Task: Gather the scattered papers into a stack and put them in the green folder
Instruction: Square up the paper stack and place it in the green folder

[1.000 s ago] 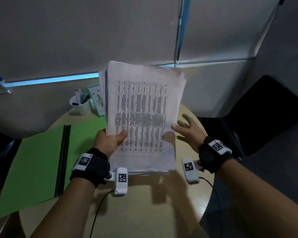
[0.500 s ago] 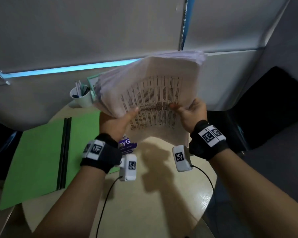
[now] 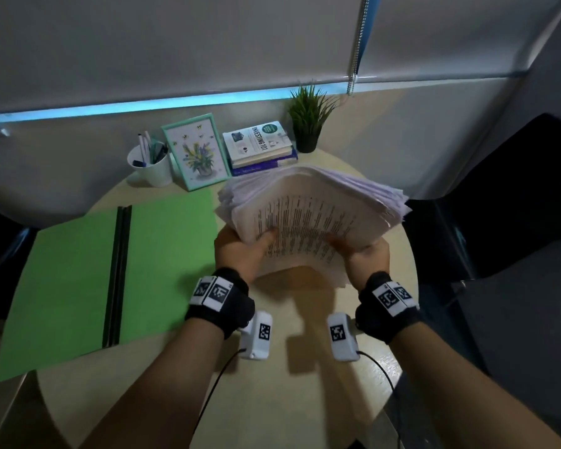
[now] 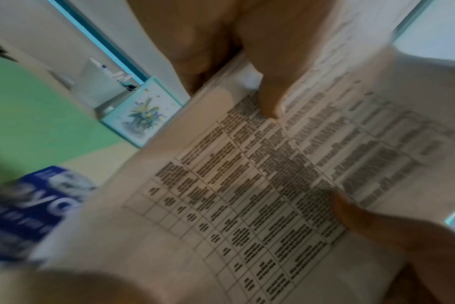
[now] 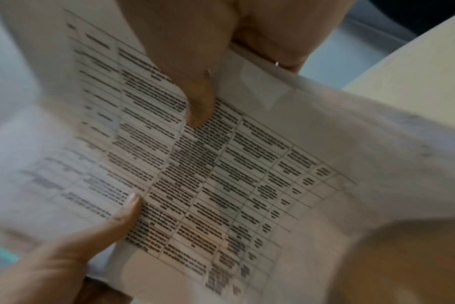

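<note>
A thick stack of printed papers (image 3: 308, 218) is held above the round table, its top edge bowed away from me. My left hand (image 3: 243, 251) grips its left side with the thumb on the printed table, and my right hand (image 3: 360, 254) grips its right side the same way. Both wrist views show the stack of papers (image 4: 247, 205) (image 5: 221, 174) close up, a thumb pressed on the top sheet from each side. The green folder (image 3: 162, 260) lies open flat on the table's left, with a black spine strip down its middle.
At the back of the round table (image 3: 272, 400) stand a white cup of pens (image 3: 151, 165), a framed flower picture (image 3: 196, 150), a pile of books (image 3: 259, 145) and a small potted plant (image 3: 308, 118). A dark chair (image 3: 499, 196) stands on the right. A blue booklet (image 4: 37, 207) lies under the stack.
The stack stood upright in my left hand alone. My right hand took hold of its right side, and both hands have tipped it forward and lowered it toward the table.
</note>
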`<state>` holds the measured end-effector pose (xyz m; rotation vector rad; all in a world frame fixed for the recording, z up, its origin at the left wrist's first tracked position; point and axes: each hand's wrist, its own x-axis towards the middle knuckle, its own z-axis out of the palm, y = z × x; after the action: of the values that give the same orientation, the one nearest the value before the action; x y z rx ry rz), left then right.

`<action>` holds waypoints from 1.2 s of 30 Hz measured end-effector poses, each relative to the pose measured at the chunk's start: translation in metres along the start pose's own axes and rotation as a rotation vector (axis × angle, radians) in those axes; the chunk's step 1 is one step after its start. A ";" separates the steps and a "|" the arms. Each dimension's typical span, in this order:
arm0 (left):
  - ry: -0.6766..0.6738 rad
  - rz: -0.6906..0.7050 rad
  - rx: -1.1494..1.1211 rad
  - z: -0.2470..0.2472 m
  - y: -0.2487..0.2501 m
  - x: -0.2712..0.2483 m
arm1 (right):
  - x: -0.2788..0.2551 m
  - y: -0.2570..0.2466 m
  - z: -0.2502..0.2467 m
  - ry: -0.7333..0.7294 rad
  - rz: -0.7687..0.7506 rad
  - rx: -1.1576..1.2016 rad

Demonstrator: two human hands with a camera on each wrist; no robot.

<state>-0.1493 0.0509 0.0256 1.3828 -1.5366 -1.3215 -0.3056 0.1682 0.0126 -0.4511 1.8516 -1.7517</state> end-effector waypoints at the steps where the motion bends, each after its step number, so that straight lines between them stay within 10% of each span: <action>1: 0.008 -0.001 -0.001 0.002 0.002 0.000 | 0.002 -0.003 0.002 -0.002 0.013 0.012; 8: 0.118 0.207 -0.078 0.008 0.033 0.003 | 0.014 -0.030 0.011 0.024 -0.103 0.105; 20: -0.113 0.032 0.221 0.018 -0.024 0.016 | 0.023 0.031 0.005 -0.155 0.025 -0.386; 26: -0.329 -0.236 0.317 -0.009 -0.032 0.041 | 0.029 0.013 -0.005 -0.494 0.224 -0.381; 36: -0.485 -0.598 0.047 -0.061 -0.094 0.009 | -0.008 0.058 -0.015 -0.597 0.550 -0.220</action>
<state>-0.0676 0.0349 -0.0500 1.7179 -1.5053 -2.1192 -0.3011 0.1905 -0.0434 -0.4334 1.5346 -0.9240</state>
